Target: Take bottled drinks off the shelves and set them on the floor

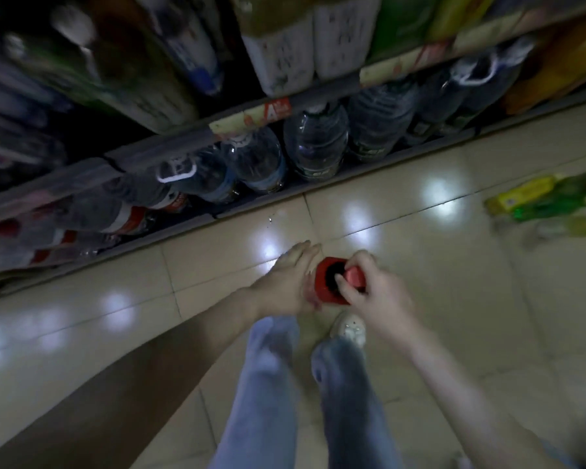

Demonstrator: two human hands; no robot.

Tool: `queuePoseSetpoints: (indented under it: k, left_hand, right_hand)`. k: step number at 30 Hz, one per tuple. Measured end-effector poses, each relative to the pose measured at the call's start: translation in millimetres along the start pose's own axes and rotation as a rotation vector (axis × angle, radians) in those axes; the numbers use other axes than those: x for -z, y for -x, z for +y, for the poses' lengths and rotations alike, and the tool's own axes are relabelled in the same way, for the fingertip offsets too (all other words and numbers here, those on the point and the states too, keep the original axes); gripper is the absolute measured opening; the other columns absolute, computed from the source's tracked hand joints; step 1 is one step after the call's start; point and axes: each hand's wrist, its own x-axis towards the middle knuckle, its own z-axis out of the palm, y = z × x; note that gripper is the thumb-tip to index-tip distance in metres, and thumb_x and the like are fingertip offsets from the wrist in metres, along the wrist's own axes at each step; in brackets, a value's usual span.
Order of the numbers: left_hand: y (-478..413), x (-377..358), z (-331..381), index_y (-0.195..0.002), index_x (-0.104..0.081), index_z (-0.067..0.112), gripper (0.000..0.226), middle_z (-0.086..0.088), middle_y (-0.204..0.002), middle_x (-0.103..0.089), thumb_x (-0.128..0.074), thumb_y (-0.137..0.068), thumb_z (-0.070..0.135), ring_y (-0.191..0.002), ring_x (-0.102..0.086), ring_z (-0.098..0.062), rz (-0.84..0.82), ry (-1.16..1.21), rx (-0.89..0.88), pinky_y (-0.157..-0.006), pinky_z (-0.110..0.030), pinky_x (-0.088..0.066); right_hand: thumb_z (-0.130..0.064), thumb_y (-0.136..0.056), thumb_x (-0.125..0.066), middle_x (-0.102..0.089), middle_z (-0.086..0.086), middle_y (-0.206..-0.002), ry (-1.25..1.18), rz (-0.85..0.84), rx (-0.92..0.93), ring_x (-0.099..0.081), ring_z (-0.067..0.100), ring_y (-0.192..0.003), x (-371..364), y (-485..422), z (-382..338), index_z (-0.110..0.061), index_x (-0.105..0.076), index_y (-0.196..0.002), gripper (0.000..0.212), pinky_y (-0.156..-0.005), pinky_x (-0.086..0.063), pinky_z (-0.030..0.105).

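Two hands meet round one red bottle [320,287] just below the middle of the view, seen from straight above. The left hand [290,282] lies at the bottle's 9 o'clock, fingers straight and together, flat against its side; the thumb is hidden. The right hand [374,294] sits at its 3 o'clock, fingers curled and pinching the red cap [354,275]. Whether the bottle's base touches the floor [454,272] cannot be told from this angle.

At the bottle's 6 o'clock are the person's legs [264,384] in pale jeans and one white shoe [351,328] on the glossy tiles.

The bottom shelf [369,169] runs slantwise from 8 o'clock to 2 o'clock. On it, at 12 o'clock from the hands, stand big clear water jugs [315,143] side by side; toward 9 o'clock lie red-labelled bottles [126,218], blurred. Higher shelves hold more packs, too smeared to read.

Near the 3 o'clock edge, a few green bottles [555,204] lie on the floor, well apart from the hands.
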Motion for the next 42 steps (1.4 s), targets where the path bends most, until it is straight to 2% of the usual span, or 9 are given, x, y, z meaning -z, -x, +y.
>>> queuePoseSetpoints:
  k: [3, 11, 15, 17, 20, 25, 33, 38, 42]
  left_hand:
    - [63, 34, 54, -0.133, -0.041, 0.028, 0.088, 0.007, -0.124, -0.053, -0.085, -0.059, 0.049, -0.115, -0.052, -0.012, 0.132, 0.091, -0.094, -0.096, -0.023, -0.043]
    - [198, 96, 139, -0.126, -0.049, 0.029, 0.072, 0.011, -0.109, -0.063, -0.084, -0.063, 0.036, -0.099, -0.061, -0.01, 0.367, 0.264, -0.042, -0.085, -0.025, -0.049]
    - [249, 100, 143, -0.1, -0.063, 0.028, 0.043, 0.009, -0.096, -0.072, -0.083, -0.063, 0.034, -0.091, -0.068, -0.009, 0.364, 0.567, -0.032, -0.083, -0.026, -0.055]
    - [270, 100, 142, -0.103, -0.066, 0.023, 0.041, 0.003, -0.096, -0.074, -0.079, -0.066, 0.035, -0.089, -0.071, -0.014, 0.357, 0.713, -0.039, -0.078, -0.032, -0.058]
    - [300, 102, 144, -0.105, -0.067, 0.016, 0.034, -0.001, -0.094, -0.075, -0.076, -0.076, 0.03, -0.086, -0.072, -0.016, 0.392, 0.787, -0.029, -0.066, -0.025, -0.054]
    - [338, 102, 141, -0.104, -0.068, 0.016, 0.038, 0.001, -0.093, -0.075, -0.074, -0.074, 0.039, -0.086, -0.071, -0.015, 0.436, 0.739, -0.01, -0.07, -0.027, -0.053]
    - [381, 76, 133, -0.1, -0.068, 0.021, 0.033, 0.005, -0.092, -0.074, -0.078, -0.072, 0.036, -0.083, -0.07, -0.009, 0.535, 0.731, 0.022, -0.063, -0.022, -0.052]
    - [390, 77, 131, -0.097, -0.067, 0.027, 0.043, 0.013, -0.091, -0.072, -0.085, -0.06, 0.041, -0.085, -0.067, -0.003, 0.637, 0.57, 0.024, -0.078, -0.023, -0.055]
    - [386, 83, 136, -0.089, -0.06, 0.033, 0.038, 0.019, -0.088, -0.067, -0.085, -0.061, 0.043, -0.084, -0.063, 0.002, 0.658, 0.441, 0.026, -0.073, -0.017, -0.049]
  right_hand:
    - [-0.038, -0.082, -0.066, -0.054, -0.011, -0.07, -0.184, 0.036, 0.052, -0.053, 0.016, -0.066, 65, 45, -63, -0.03, -0.051, -0.084, 0.017, -0.065, -0.044, 0.037]
    - [-0.03, -0.084, -0.071, -0.059, -0.011, -0.077, -0.276, 0.066, 0.198, -0.053, 0.007, -0.073, 159, 100, -180, -0.023, -0.062, -0.093, 0.015, -0.07, -0.044, 0.022]
    - [-0.047, -0.084, -0.068, -0.056, -0.005, -0.092, -0.198, -0.044, 0.205, -0.055, 0.009, -0.084, 166, 120, -199, -0.027, -0.056, -0.112, 0.037, -0.077, -0.046, 0.026]
    - [-0.064, -0.072, -0.068, -0.059, -0.001, -0.118, -0.237, -0.173, 0.176, -0.059, 0.013, -0.105, 160, 134, -205, -0.032, -0.051, -0.12, 0.06, -0.095, -0.05, 0.036]
    - [-0.07, -0.062, -0.073, -0.062, -0.002, -0.124, -0.366, -0.329, 0.122, -0.066, 0.016, -0.105, 146, 152, -219, -0.031, -0.041, -0.133, 0.087, -0.093, -0.053, 0.043]
    - [-0.052, -0.072, -0.073, -0.068, 0.001, -0.116, -0.49, -0.397, 0.099, -0.068, 0.019, -0.101, 131, 180, -240, -0.028, -0.042, -0.131, 0.071, -0.084, -0.055, 0.037]
    - [-0.052, -0.068, -0.08, -0.07, 0.001, -0.115, -0.472, -0.484, 0.143, -0.068, 0.023, -0.104, 114, 210, -251, -0.029, -0.05, -0.127, 0.07, -0.093, -0.052, 0.048]
    - [-0.063, -0.075, -0.065, -0.057, 0.005, -0.125, -0.432, -0.192, 0.312, -0.059, 0.019, -0.11, 121, 215, -262, -0.033, -0.057, -0.119, 0.054, -0.094, -0.051, 0.044]
    - [-0.06, -0.08, -0.063, -0.066, 0.007, -0.106, -0.167, -0.133, 0.394, -0.064, 0.021, -0.097, 134, 207, -270, -0.038, -0.058, -0.102, 0.031, -0.087, -0.054, 0.044]
